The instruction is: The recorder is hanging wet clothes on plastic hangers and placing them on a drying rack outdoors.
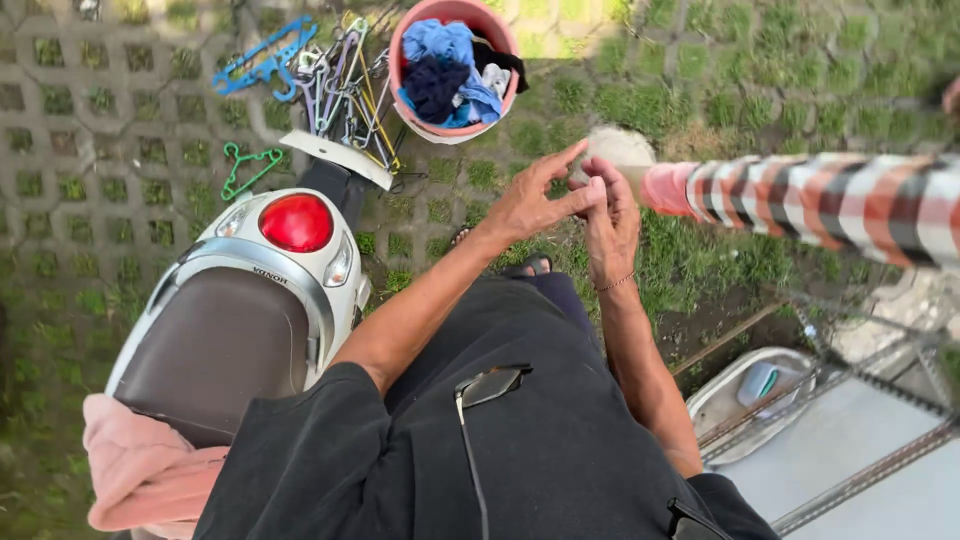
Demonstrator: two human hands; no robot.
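Note:
A red, white and black checked cloth stretches from the right edge toward the middle, ending in a pink and whitish tip. My left hand pinches that tip between thumb and fingers, with the forefinger stretched out. My right hand, a thin bracelet on its wrist, is closed around the same end just beside the left hand; the two hands touch. Below them are my black shirt and a pair of glasses hanging at the collar.
A white scooter with a red tail light and brown seat stands at left, a pink towel on the seat. On the grass-block paving lie several hangers and a pink bucket of clothes. A white basin and metal rack sit lower right.

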